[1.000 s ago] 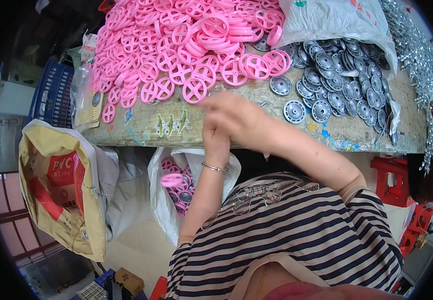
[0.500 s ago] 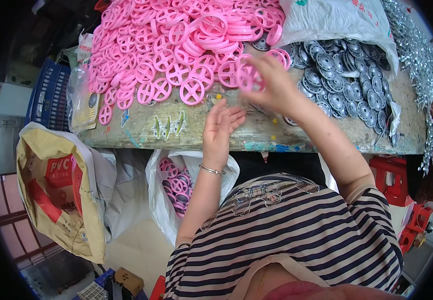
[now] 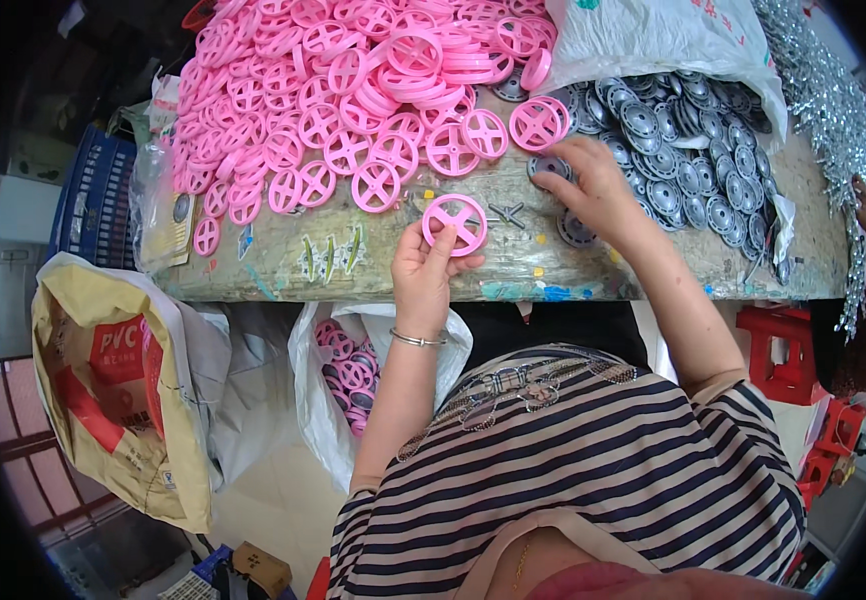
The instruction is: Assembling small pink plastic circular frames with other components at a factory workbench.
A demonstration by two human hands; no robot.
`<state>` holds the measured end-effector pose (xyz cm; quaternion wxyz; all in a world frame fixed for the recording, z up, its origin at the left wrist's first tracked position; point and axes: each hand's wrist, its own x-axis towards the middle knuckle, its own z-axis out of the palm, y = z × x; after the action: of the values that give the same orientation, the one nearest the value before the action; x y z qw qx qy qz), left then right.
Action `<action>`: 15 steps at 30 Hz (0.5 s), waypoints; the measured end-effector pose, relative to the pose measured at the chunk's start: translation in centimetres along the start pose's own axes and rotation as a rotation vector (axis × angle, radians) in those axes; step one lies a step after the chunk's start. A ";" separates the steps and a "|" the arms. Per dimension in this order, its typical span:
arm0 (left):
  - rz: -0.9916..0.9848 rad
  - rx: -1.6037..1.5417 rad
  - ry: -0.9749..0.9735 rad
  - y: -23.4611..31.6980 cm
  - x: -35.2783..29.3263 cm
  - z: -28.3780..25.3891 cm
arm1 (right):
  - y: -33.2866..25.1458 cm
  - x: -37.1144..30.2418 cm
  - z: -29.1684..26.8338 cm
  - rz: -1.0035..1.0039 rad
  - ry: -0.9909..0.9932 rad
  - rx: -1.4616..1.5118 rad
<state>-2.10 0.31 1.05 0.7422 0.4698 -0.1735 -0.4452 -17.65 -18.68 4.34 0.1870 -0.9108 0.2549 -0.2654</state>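
Below the worktable (image 3: 503,262), an open white bag (image 3: 317,430) holds pink-and-grey wheels (image 3: 355,376).

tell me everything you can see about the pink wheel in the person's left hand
The pink wheel is round and open, its raised rim joined by cross-shaped spokes that leave four gaps. It looks like smooth, slightly shiny plastic, with no break visible. The left hand holds it at its lower left, thumb over the face and fingers beneath. Its face is turned up toward the camera, above the worn table, toward the near edge. Its underside is hidden.
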 end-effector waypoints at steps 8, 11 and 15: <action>0.056 0.033 -0.025 -0.4 0.1 0.5 | 1.5 1.4 1.0 0.118 -0.108 -0.212; 0.052 0.086 -0.032 -0.1 -0.3 0.7 | 0.8 1.8 0.8 0.322 -0.197 0.275; 0.056 0.110 -0.028 -0.3 -0.2 0.7 | -3.3 1.1 0.7 0.476 -0.250 0.807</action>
<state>-2.78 0.03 1.16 0.7250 0.4986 -0.2212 -0.4205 -15.26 -16.51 5.80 0.6102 -0.7069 0.3082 -0.1814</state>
